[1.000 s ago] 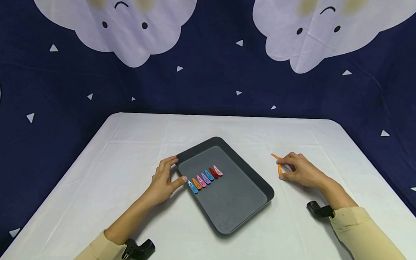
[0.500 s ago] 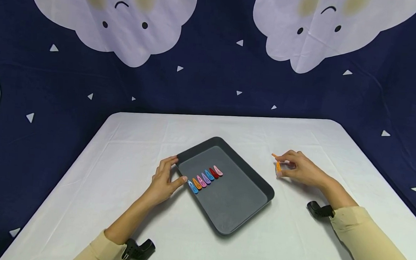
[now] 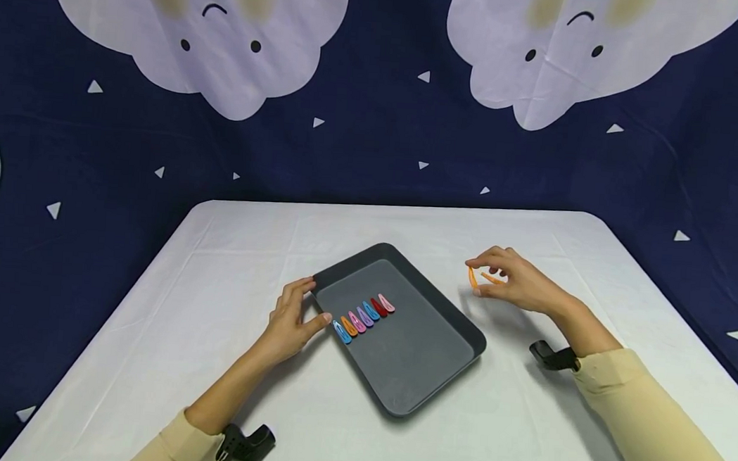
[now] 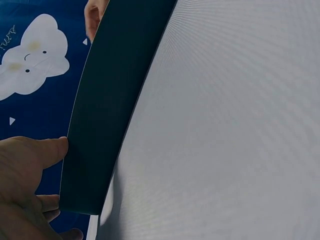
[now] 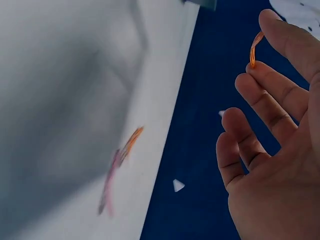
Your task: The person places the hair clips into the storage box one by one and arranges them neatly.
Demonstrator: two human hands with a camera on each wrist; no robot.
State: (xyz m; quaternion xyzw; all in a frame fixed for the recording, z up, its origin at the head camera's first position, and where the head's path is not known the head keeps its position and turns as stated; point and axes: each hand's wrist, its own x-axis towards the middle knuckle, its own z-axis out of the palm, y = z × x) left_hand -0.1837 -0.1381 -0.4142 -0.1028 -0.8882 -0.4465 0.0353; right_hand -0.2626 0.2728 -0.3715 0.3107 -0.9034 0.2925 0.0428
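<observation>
My right hand (image 3: pixel 518 280) is raised above the white table, pinching an orange snap hair clip (image 3: pixel 472 277) between thumb and forefinger, its other fingers loosely bent. Another orange clip (image 3: pixel 491 278) lies below that hand; the right wrist view shows a blurred pinkish-purple clip (image 5: pixel 109 182) touching or overlapping it. My left hand (image 3: pixel 290 324) touches the left corner of a dark grey tray (image 3: pixel 421 360), thumb on the rim and fingers spread along the edge. Inside the tray, several colored hair clips (image 3: pixel 365 317) form a slanted row near its left side, side by side.
The tray sits diagonally mid-table on a white cloth (image 3: pixel 247 251). A dark blue curtain (image 3: pixel 374 153) with clouds and small triangles hangs behind the table. Each wrist carries a black camera mount, such as the left one (image 3: pixel 248 443).
My right hand has lifted off the table and moved up and left, carrying one orange clip. The other orange clip now shows beneath it. The left hand and tray have stayed put.
</observation>
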